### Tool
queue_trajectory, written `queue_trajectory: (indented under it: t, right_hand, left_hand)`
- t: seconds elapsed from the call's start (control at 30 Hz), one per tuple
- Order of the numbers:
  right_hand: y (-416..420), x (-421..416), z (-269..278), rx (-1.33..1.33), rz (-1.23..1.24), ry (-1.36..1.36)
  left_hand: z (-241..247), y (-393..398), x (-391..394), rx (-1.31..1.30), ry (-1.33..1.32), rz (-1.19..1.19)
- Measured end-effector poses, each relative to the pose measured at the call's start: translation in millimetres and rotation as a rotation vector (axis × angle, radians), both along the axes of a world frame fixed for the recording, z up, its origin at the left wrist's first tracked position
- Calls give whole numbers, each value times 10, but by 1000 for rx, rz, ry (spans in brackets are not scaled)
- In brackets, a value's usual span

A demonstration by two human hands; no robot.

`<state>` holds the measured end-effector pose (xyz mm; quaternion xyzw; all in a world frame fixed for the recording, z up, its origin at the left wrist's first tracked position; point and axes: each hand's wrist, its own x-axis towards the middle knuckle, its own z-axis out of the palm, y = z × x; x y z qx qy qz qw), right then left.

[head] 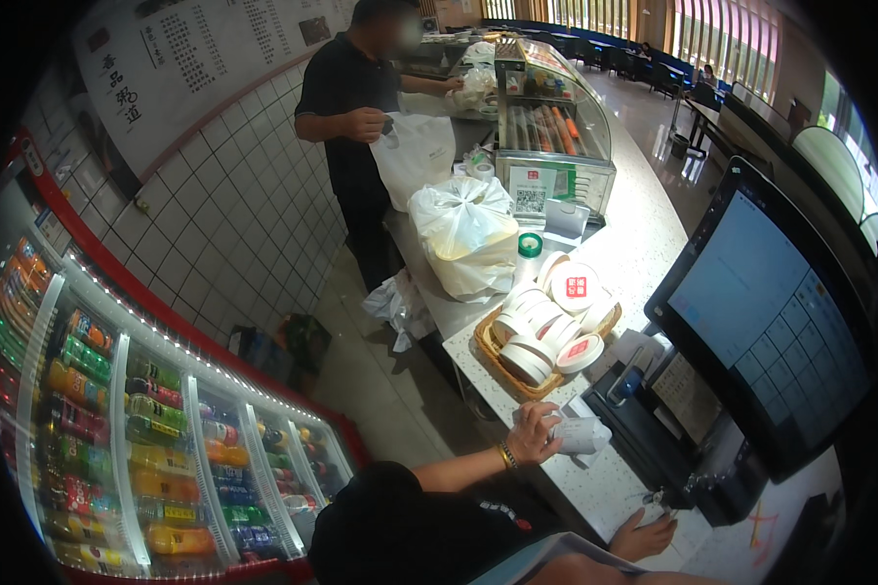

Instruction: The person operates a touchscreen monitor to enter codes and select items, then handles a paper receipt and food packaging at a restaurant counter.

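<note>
My left hand (pixel 530 435), with a bracelet at its wrist, has its fingers around a white roll-like item (pixel 582 436) with print on it, above the speckled counter (pixel 593 486). Lower right, my right hand (pixel 644 537) lies at the counter with its fingers apart, just below a small shiny metal item (pixel 655 499). Whether it touches that item is unclear. Beyond my left hand stands a wicker basket (pixel 516 374) heaped with round white lids (pixel 533 358), several with a red mark.
A touchscreen terminal (pixel 775 322) and a black device (pixel 640 431) stand at right. Tied plastic bags (pixel 464 241) sit near a glass food display (pixel 556 131). A co-worker (pixel 351 110) holds a white bag (pixel 413 150). A drinks fridge (pixel 168 439) stands at left.
</note>
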<state>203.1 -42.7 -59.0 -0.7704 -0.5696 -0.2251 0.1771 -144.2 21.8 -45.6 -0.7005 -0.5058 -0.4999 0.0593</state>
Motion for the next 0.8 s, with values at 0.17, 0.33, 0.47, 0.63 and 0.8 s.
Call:
queue_trajectory:
  t: [0.17, 0.33, 0.47, 0.63, 0.8]
  right_hand:
    - [-1, 39, -66, 5, 2, 6]
    - [1, 29, -78, 3, 4, 23]
    - [5, 26, -56, -29, -4, 49]
    - [10, 13, -64, -18, 4, 52]
    - [-44, 21, -63, -18, -3, 81]
  left_hand:
    - [26, 1, 0, 0, -2, -6]
    - [26, 8, -10, 5, 11, -1]
    - [47, -4, -3, 5, -2, 0]
    - [64, -1, -11, 14, 16, 15]
    - [81, -10, 13, 4, 8, 6]
